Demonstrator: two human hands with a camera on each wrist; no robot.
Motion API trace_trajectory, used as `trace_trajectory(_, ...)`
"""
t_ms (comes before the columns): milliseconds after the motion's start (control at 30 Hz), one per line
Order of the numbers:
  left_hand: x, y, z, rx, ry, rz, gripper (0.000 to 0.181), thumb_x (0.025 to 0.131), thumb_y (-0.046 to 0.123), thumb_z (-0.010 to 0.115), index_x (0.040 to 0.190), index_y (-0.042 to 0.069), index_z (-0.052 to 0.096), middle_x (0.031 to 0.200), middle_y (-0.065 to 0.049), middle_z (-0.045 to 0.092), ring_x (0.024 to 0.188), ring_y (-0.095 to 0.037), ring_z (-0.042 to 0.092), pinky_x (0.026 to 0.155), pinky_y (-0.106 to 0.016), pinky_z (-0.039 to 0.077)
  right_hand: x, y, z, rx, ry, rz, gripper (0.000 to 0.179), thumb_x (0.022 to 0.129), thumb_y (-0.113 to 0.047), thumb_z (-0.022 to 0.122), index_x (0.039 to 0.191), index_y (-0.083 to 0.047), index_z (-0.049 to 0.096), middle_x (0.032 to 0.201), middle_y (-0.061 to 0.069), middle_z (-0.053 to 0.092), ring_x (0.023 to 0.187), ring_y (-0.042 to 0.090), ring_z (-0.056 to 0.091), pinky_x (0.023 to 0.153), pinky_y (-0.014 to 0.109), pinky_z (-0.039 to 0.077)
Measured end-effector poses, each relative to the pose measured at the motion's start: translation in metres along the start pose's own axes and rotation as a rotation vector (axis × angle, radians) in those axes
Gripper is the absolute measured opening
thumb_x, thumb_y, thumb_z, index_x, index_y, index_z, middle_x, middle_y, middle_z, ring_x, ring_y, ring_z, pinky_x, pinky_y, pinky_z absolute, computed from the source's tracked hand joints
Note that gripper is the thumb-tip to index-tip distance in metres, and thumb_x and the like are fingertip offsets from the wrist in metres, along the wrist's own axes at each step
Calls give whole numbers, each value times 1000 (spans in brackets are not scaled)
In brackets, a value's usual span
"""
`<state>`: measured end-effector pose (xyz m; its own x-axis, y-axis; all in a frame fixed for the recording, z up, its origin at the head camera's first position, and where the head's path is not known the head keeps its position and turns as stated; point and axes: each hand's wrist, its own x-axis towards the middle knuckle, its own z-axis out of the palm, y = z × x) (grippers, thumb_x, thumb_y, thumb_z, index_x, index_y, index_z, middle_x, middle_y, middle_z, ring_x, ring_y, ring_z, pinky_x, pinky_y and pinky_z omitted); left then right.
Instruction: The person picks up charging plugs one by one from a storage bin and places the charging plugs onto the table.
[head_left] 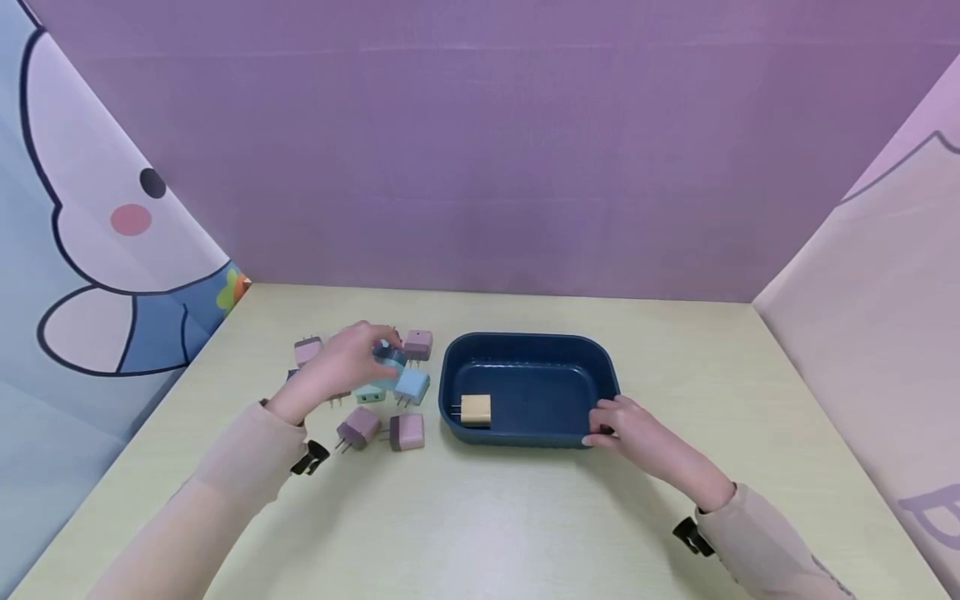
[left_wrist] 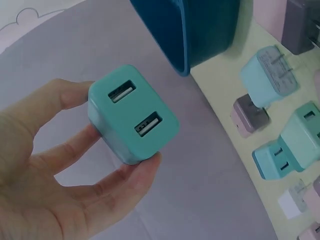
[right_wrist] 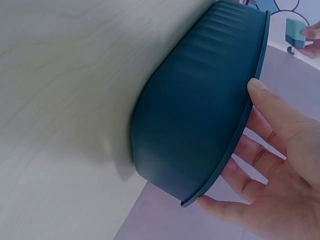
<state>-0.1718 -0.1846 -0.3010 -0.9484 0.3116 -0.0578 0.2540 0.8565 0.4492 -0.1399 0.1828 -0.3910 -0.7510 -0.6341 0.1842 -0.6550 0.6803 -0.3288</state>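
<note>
My left hand (head_left: 348, 358) is above a group of USB wall chargers left of the tray. Its thumb and fingers pinch a teal two-port USB charger (left_wrist: 132, 115), whose ports face the left wrist camera. On the right, my right hand (head_left: 633, 429) grips the rim of a dark blue plastic tray (head_left: 528, 439) at its near right corner. In the right wrist view, the thumb lies on the tray's outer side (right_wrist: 200, 100) and the fingers reach over the rim. A pale yellow charger (head_left: 476, 410) lies inside the tray, at its near left corner.
Around the left hand lie a light blue charger (head_left: 412, 386), a mint green one (head_left: 370, 393) and several pink-and-grey ones, including one (head_left: 407, 432) in front. Some are partly hidden by the hand. A purple wall (head_left: 495, 167) closes off the table's (head_left: 525, 517) back edge.
</note>
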Motion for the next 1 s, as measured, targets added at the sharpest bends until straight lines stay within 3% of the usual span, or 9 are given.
trace_trajectory(133, -5, -6, -3, -12, 0, -20, 31, 77, 13, 64, 106, 3, 60, 105, -21, 55, 87, -28, 53, 68, -39, 45, -1, 1, 0, 5, 2, -4, 18, 76, -15, 67, 66, -17, 53, 65, -13, 39, 62, 6, 34, 57, 21, 33)
trace_trajectory(367, -15, -17, -7, -25, 11, -43, 31, 77, 12, 63, 105, 0, 59, 104, -25, 52, 56, -16, 48, 55, -30, 42, 0, -1, -1, 4, -3, 1, 17, 77, -15, 66, 66, -17, 53, 66, -13, 39, 62, 6, 34, 57, 22, 33)
trace_trajectory(433, -18, -21, -8, -25, 17, -44, 32, 76, 12, 64, 104, -1, 59, 103, -26, 53, 55, -15, 47, 54, -29, 42, -1, -2, -1, 9, -6, 3, 17, 77, -15, 66, 66, -17, 53, 66, -13, 40, 63, 6, 34, 57, 22, 33)
trace_trajectory(700, -27, -38, -7, -15, 32, -91, 31, 75, 10, 65, 102, -3, 60, 99, -24, 55, 81, -29, 51, 62, -34, 45, 0, -3, -2, 4, -10, 7, 17, 76, -16, 67, 66, -17, 53, 66, -13, 40, 63, 6, 35, 57, 21, 34)
trace_trajectory(1000, -35, -54, -2, 20, 84, -42, 27, 71, 5, 67, 95, -6, 61, 89, -15, 54, 80, -28, 50, 68, -41, 45, 0, -4, -2, -5, -8, 3, 17, 77, -16, 66, 66, -17, 53, 66, -13, 40, 62, 6, 34, 57, 21, 33)
